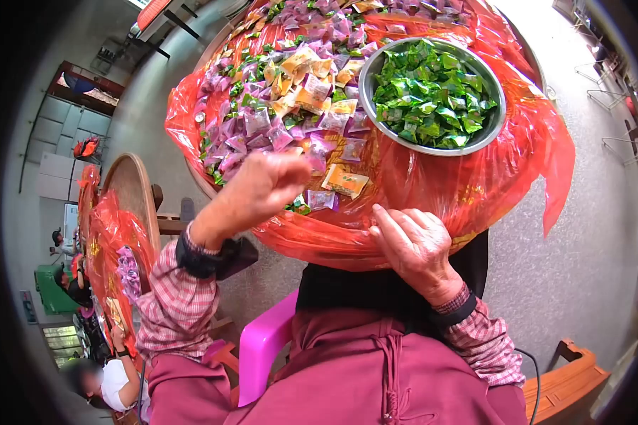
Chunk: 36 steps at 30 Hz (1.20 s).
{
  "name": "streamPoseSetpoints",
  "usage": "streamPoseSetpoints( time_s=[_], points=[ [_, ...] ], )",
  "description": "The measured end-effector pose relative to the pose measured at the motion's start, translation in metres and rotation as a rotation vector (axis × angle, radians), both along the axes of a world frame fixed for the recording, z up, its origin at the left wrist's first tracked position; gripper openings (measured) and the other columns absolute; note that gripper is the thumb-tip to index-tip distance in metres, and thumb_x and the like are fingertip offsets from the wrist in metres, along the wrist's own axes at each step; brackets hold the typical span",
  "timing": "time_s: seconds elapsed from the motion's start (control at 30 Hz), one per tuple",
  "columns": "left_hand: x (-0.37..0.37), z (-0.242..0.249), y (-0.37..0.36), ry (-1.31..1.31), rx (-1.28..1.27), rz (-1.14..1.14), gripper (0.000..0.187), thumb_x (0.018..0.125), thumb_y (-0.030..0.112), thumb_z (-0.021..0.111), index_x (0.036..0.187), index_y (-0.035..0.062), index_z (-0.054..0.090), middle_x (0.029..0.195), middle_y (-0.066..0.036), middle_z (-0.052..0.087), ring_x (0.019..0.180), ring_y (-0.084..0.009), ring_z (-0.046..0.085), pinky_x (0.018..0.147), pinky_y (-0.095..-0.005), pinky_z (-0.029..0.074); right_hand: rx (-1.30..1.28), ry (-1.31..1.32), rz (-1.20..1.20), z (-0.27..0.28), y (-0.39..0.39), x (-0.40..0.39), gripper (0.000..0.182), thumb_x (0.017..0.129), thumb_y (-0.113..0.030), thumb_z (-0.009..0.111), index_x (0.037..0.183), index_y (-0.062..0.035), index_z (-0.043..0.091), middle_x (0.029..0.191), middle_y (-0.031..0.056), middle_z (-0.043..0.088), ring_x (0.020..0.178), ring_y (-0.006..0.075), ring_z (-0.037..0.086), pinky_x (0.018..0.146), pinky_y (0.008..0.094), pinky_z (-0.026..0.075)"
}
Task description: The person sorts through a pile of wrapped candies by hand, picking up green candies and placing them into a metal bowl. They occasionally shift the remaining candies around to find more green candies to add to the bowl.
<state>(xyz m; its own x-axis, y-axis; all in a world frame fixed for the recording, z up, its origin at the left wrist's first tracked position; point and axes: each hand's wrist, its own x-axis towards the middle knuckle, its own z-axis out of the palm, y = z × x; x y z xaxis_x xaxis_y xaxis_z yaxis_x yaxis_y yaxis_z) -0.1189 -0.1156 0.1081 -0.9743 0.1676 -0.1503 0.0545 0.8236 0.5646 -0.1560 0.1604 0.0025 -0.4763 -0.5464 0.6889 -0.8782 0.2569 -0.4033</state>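
Note:
My left hand point(266, 185) hangs over a heap of small wrapped packets at the near left of a round table. Its fingers are curled together; what they hold, if anything, is hidden. Beneath and beside it lie purple packets point(259, 122), a yellow packet point(345, 182) and a few green ones. My right hand point(415, 244) is at the table's near edge, over red plastic sheeting point(468, 191). Its fingers are loosely bent and apart, with nothing visible in them. Beyond it stands a metal bowl point(501, 117) filled with green wrapped packets point(432, 92).
A second round table point(131, 177) with red plastic stands at left, where a person in a white top point(117, 382) sits. A pink plastic chair point(266, 347) is under me. A wooden bench point(567, 379) is at lower right.

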Motion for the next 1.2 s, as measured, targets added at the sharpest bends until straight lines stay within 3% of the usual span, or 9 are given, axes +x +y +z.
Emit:
streamPoseSetpoints(
  time_s=[0.03, 0.13, 0.23, 0.57, 0.73, 0.87, 1.03, 1.2],
  points=[
    [0.011, -0.015, -0.011, 0.075, -0.071, -0.074, 0.019, 0.086, 0.006, 0.070, 0.103, 0.0001, 0.066, 0.081, -0.012, 0.061, 0.072, -0.0210, 0.061, 0.069, -0.0355, 0.049, -0.001, 0.005, 0.001, 0.000, 0.000, 0.000, 0.037, 0.081, -0.007, 0.081, 0.116, 0.0019, 0.070, 0.091, 0.0085, 0.070, 0.076, 0.0233, 0.067, 0.065, 0.0365, 0.051],
    [0.040, -0.034, -0.022, 0.139, -0.216, -0.087, 0.022, 0.083, 0.009, 0.072, 0.101, -0.0005, 0.063, 0.079, -0.016, 0.060, 0.074, -0.0340, 0.062, 0.068, -0.0428, 0.049, 0.004, 0.000, 0.002, 0.000, 0.000, 0.000, 0.038, 0.081, -0.006, 0.081, 0.116, 0.0018, 0.070, 0.090, 0.0087, 0.070, 0.075, 0.0236, 0.067, 0.064, 0.0365, 0.051],
    [0.041, -0.028, -0.017, 0.034, -0.191, 0.007, 0.021, 0.084, 0.009, 0.070, 0.101, -0.0005, 0.064, 0.081, -0.017, 0.061, 0.076, -0.0344, 0.064, 0.070, -0.0427, 0.050, 0.001, -0.001, 0.001, -0.002, -0.001, 0.000, 0.037, 0.081, -0.006, 0.080, 0.116, 0.0018, 0.070, 0.089, 0.0089, 0.070, 0.074, 0.0238, 0.067, 0.064, 0.0366, 0.050],
    [0.039, -0.038, -0.019, 0.071, -0.065, 0.111, 0.015, 0.090, 0.005, 0.061, 0.104, -0.0014, 0.065, 0.087, -0.018, 0.066, 0.078, -0.0323, 0.066, 0.072, -0.0393, 0.051, 0.015, -0.008, 0.001, 0.001, 0.000, 0.001, 0.037, 0.082, -0.006, 0.080, 0.116, 0.0018, 0.070, 0.089, 0.0089, 0.070, 0.074, 0.0239, 0.067, 0.064, 0.0365, 0.051],
    [0.038, -0.030, -0.017, -0.008, -0.075, 0.161, 0.022, 0.085, 0.006, 0.064, 0.106, 0.0003, 0.065, 0.074, -0.013, 0.061, 0.065, -0.0235, 0.060, 0.065, -0.0363, 0.049, 0.010, -0.008, 0.003, 0.000, 0.000, 0.001, 0.037, 0.082, -0.006, 0.080, 0.116, 0.0019, 0.070, 0.091, 0.0089, 0.071, 0.075, 0.0238, 0.067, 0.066, 0.0363, 0.051],
    [0.032, -0.017, -0.016, -0.158, -0.171, 0.078, 0.031, 0.080, 0.011, 0.069, 0.110, 0.0035, 0.063, 0.070, -0.014, 0.058, 0.063, -0.0232, 0.060, 0.063, -0.0374, 0.048, 0.013, -0.008, 0.001, 0.001, 0.000, 0.001, 0.036, 0.082, -0.006, 0.080, 0.116, 0.0018, 0.070, 0.092, 0.0090, 0.071, 0.076, 0.0238, 0.067, 0.066, 0.0364, 0.051],
    [0.031, -0.030, -0.021, 0.045, -0.293, -0.046, 0.037, 0.077, 0.019, 0.074, 0.110, 0.0067, 0.062, 0.077, -0.017, 0.062, 0.076, -0.0362, 0.067, 0.067, -0.0449, 0.051, 0.019, -0.013, 0.000, 0.001, 0.000, 0.001, 0.035, 0.083, -0.005, 0.080, 0.115, 0.0017, 0.070, 0.091, 0.0088, 0.071, 0.076, 0.0237, 0.067, 0.066, 0.0365, 0.051],
    [0.030, -0.041, -0.014, 0.114, -0.385, -0.062, 0.036, 0.078, 0.020, 0.075, 0.108, 0.0055, 0.061, 0.084, -0.018, 0.065, 0.082, -0.0389, 0.067, 0.069, -0.0461, 0.051, 0.018, -0.011, 0.000, 0.002, 0.000, 0.001, 0.035, 0.083, -0.005, 0.080, 0.116, 0.0016, 0.070, 0.090, 0.0089, 0.071, 0.075, 0.0238, 0.067, 0.066, 0.0365, 0.051]
  ],
)
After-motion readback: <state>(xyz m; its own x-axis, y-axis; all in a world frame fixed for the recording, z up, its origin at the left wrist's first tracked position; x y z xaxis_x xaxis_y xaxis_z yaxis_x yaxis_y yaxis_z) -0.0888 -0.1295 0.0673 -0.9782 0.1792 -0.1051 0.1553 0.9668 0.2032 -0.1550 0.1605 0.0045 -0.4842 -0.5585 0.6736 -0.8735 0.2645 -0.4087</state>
